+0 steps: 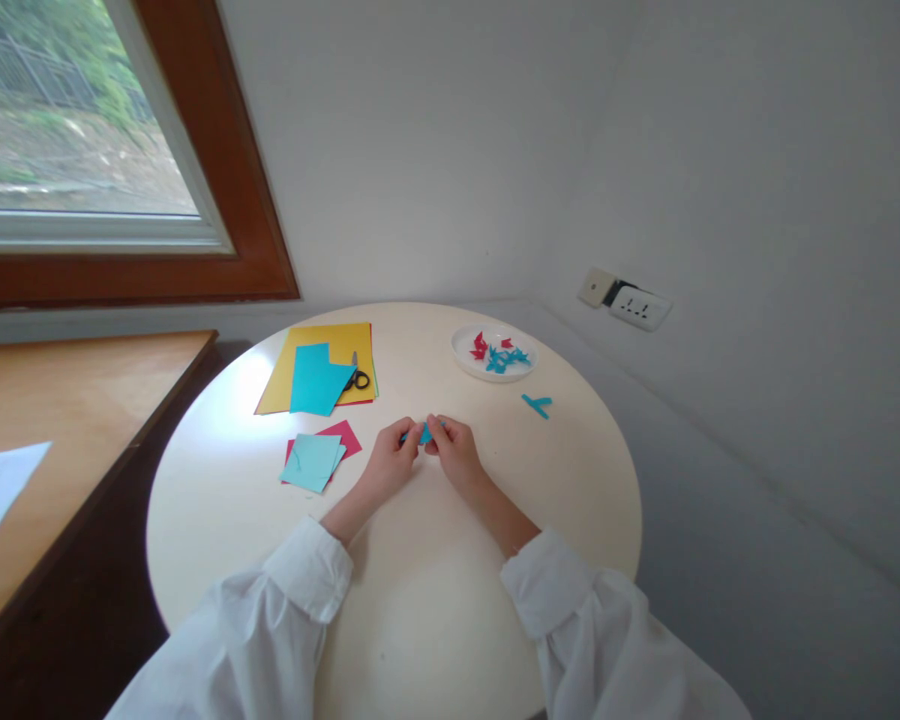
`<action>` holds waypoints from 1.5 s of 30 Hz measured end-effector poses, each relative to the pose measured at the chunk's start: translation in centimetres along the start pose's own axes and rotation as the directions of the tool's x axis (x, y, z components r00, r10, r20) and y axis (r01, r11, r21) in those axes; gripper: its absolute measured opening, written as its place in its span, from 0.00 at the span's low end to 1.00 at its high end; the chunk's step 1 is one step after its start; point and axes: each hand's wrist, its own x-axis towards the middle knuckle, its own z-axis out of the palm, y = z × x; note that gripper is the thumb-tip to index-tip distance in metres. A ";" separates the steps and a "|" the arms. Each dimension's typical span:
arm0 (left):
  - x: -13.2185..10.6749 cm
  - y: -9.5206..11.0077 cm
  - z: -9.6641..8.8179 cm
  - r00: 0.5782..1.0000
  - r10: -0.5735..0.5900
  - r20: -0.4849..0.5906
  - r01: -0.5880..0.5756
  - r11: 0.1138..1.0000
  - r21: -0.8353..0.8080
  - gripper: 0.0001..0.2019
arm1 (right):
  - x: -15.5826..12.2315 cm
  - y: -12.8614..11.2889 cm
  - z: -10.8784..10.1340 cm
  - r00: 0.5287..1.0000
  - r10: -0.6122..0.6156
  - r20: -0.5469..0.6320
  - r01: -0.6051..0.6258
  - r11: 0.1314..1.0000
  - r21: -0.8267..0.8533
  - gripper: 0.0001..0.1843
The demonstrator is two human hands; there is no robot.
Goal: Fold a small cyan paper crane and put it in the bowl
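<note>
A small piece of blue paper (pixel 425 434) is pinched between both hands over the middle of the round table. My left hand (pixel 394 447) is closed on its left side. From the right, my right hand (pixel 454 446) grips the other side with thumb and fingers. Most of the paper is hidden by the fingers, so its folded shape cannot be made out. To the left of my hands lie light blue paper squares (pixel 313 461), partly covering pink paper (pixel 349 436). Beyond my right hand is a narrow folded blue paper piece (pixel 538 404).
A white dish (pixel 495 376) at the back right holds small red and blue folded paper pieces. Scissors (pixel 358 378) and cut blue paper (pixel 316 382) lie on yellow sheets (pixel 277 392). A wooden desk (pixel 105 400) stands left; a wall socket (pixel 641 307) is at right.
</note>
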 end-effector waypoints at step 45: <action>0.9 -0.2 -1.1 0.962 -0.271 -0.035 0.192 0.762 -0.619 0.14 | 0.2 0.8 -1.3 0.980 -0.188 0.060 0.191 0.981 -0.041 0.07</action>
